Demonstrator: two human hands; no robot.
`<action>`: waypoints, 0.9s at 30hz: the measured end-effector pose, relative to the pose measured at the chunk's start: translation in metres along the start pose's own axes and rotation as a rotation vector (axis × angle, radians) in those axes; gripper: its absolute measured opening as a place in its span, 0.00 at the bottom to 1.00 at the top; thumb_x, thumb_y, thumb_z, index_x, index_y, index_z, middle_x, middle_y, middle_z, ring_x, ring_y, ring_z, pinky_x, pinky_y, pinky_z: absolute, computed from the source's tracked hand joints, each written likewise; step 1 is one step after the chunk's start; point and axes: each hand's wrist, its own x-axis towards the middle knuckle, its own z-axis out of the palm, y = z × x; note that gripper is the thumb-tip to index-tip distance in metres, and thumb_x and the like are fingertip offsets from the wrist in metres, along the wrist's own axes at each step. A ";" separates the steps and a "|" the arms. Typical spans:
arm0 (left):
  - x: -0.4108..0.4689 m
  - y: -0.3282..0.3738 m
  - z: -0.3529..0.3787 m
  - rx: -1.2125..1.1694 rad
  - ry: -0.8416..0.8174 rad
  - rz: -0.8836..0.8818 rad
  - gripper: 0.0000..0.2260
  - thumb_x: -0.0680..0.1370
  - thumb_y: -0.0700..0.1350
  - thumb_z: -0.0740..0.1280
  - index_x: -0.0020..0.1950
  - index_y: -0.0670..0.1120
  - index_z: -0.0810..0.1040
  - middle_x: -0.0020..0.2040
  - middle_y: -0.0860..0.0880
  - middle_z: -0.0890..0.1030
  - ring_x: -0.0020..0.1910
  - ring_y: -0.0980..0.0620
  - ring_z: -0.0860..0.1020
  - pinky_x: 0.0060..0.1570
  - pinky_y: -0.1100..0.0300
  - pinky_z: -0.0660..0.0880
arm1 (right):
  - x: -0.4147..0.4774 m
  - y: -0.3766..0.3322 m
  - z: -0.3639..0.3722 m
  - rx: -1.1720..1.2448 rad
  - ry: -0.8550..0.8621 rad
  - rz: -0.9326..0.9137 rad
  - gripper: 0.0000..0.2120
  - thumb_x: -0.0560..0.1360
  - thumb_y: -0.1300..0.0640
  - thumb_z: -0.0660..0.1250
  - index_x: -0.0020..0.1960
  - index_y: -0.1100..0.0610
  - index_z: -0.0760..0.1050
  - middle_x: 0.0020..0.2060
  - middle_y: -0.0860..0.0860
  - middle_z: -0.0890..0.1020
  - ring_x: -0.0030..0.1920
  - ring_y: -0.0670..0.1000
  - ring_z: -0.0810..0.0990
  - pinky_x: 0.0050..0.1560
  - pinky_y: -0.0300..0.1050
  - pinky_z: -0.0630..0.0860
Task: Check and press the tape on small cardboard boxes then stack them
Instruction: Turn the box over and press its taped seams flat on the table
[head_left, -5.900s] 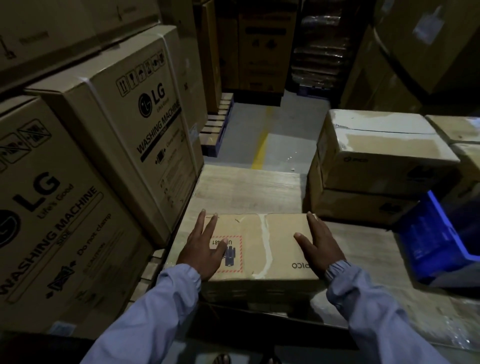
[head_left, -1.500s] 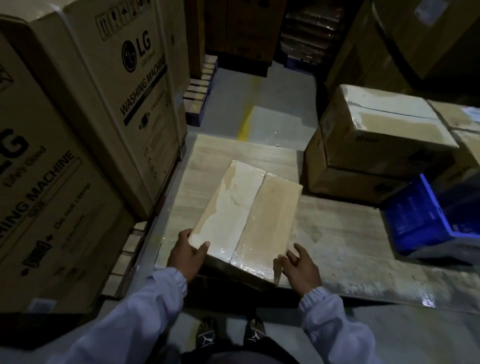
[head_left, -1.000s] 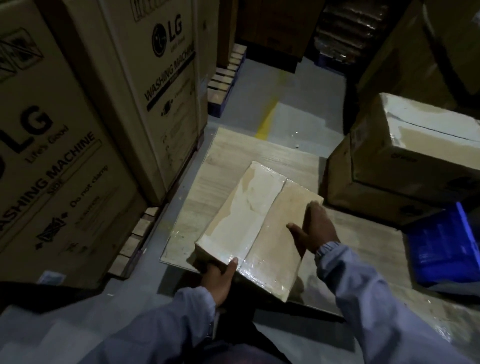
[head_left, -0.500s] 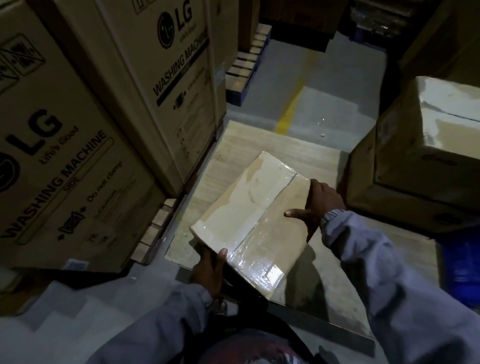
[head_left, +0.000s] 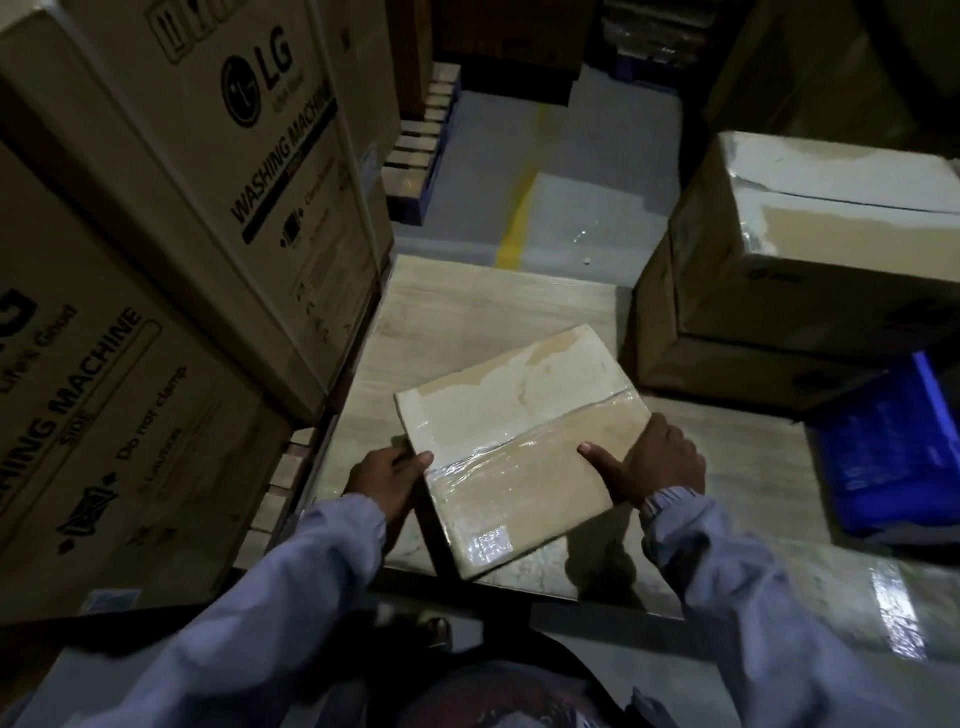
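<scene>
A small flat cardboard box is held tilted above the wooden platform, its taped face up. Clear tape runs along the middle seam and shines near the low corner. My left hand grips the box's left edge, thumb on top at the seam. My right hand holds the right edge, thumb laid on the top face and fingers wrapped round the side. Two taped cardboard boxes sit stacked at the right.
Tall washing machine cartons wall in the left side. A blue crate lies at the right on the platform. Grey floor with a yellow line runs ahead. My feet show below the platform's near edge.
The box has been turned round in my hands, so the seam now runs crosswise. My right hand slid from the far edge to the right edge; the left hand keeps its grip.
</scene>
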 end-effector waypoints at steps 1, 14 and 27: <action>-0.003 0.006 0.000 0.051 -0.003 -0.004 0.22 0.74 0.65 0.65 0.45 0.46 0.84 0.42 0.47 0.85 0.44 0.45 0.82 0.49 0.56 0.77 | -0.010 0.007 0.002 0.033 -0.011 0.018 0.52 0.57 0.17 0.57 0.65 0.55 0.65 0.57 0.57 0.76 0.55 0.59 0.76 0.57 0.53 0.73; -0.032 -0.008 0.013 -0.023 -0.065 0.241 0.12 0.78 0.54 0.66 0.59 0.53 0.79 0.51 0.51 0.83 0.51 0.46 0.80 0.53 0.57 0.75 | -0.109 0.033 0.006 0.471 -0.064 0.175 0.21 0.72 0.49 0.70 0.59 0.60 0.73 0.54 0.57 0.80 0.52 0.56 0.79 0.53 0.48 0.75; 0.024 0.034 -0.016 -0.162 -0.023 0.336 0.21 0.74 0.50 0.73 0.65 0.53 0.73 0.55 0.51 0.81 0.54 0.48 0.79 0.60 0.50 0.75 | -0.025 -0.009 -0.035 0.475 -0.084 -0.023 0.22 0.74 0.51 0.71 0.65 0.55 0.73 0.59 0.54 0.79 0.59 0.56 0.77 0.59 0.49 0.73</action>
